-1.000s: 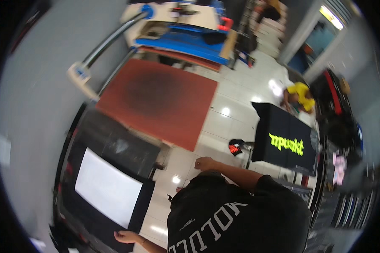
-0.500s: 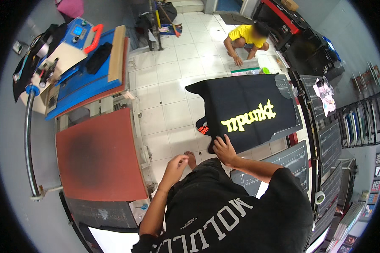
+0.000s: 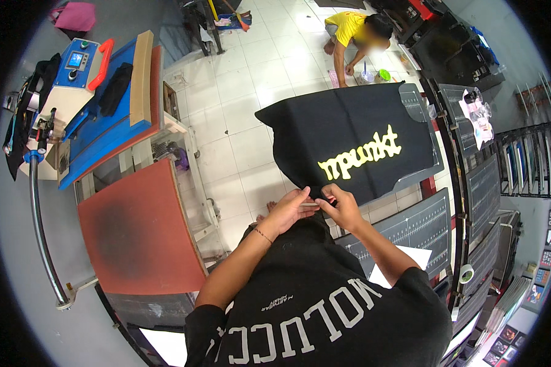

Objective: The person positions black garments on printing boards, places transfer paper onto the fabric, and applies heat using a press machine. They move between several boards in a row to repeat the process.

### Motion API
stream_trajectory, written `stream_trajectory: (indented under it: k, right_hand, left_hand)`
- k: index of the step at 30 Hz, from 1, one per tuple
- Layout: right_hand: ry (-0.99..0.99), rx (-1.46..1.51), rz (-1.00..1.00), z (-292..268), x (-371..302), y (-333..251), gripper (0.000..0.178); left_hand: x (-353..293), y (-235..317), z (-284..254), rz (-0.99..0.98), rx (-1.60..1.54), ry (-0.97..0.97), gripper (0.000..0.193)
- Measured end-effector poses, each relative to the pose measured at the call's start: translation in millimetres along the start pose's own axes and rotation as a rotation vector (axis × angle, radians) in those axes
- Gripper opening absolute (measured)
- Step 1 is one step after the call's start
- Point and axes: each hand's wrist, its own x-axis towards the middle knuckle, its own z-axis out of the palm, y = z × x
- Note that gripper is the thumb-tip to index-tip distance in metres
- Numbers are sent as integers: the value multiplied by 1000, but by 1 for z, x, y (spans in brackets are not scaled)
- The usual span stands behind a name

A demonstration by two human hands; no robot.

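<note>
Both my hands meet at the near edge of the black shirt, which lies spread over a grey platen ahead and to my right, its yellow print facing up. My left hand and my right hand are closed together on the hem at the corner nearest my chest, fingers pinched on the cloth; I think there is something small and red between them, but the view is too cramped to be sure. I judge the step to be gripping or fixing the hem where it hangs off the platen, and whatever follows calls for a firm pinch and an even pull, so the cloth does not drag the print askew. The platen's near edge sits just under my knuckles, and a second ruled platen lies close beneath my right forearm, so room on that side is tight. To my left the red press pad stands near, with bare tiled floor between it and the shirt. A person in a yellow top crouches well beyond the far side.
</note>
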Motion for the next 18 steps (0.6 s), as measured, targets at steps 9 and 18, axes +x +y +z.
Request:
stream_trajectory:
  k: [9, 18]
  right_hand:
    - [-156, 265, 291, -13, 8, 17, 21]
    - [13, 293, 218, -26, 8, -5, 14]
  left_hand:
    - [6, 6, 6, -12, -3, -19, 42]
    - [-9, 49, 17, 980, 1213, 310, 59]
